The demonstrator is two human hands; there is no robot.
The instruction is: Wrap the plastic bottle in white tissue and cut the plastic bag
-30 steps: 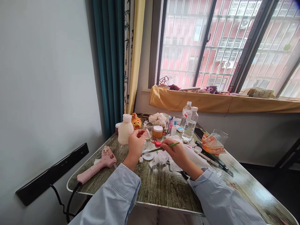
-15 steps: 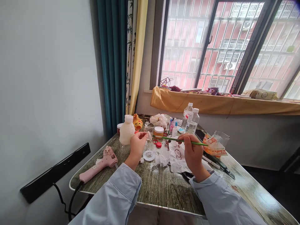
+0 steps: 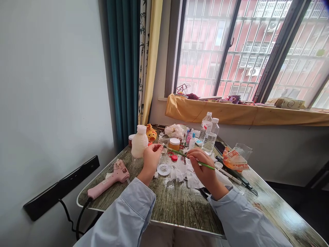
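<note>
My right hand (image 3: 205, 169) grips a thin green paintbrush (image 3: 178, 152), its handle slanting down to the right. The brush's tip reaches the fingertips of my left hand (image 3: 151, 160), which are pinched together. Whatever lies in that pinch is too small to make out. Just behind my left hand stands a cream-coated bottle (image 3: 139, 144) with a capped neck. Between the hands are a small clear round dish (image 3: 163, 169), a red cap (image 3: 174, 157) and a white-lidded jar (image 3: 174, 144). Crumpled tissue (image 3: 177, 174) lies below the brush, and my right hand partly covers a marked sheet.
A pink glue gun (image 3: 109, 183) with a cord lies at the table's left. Two clear bottles (image 3: 211, 137), an orange-labelled cup (image 3: 235, 159) and a dark cutter-like tool (image 3: 241, 178) are at the right. A yellow knitted figure (image 3: 151, 133) sits behind the coated bottle.
My right hand has moved left and turned, bringing the paintbrush tip to my left fingertips and lowering the handle's end. My left hand stays nearly still.
</note>
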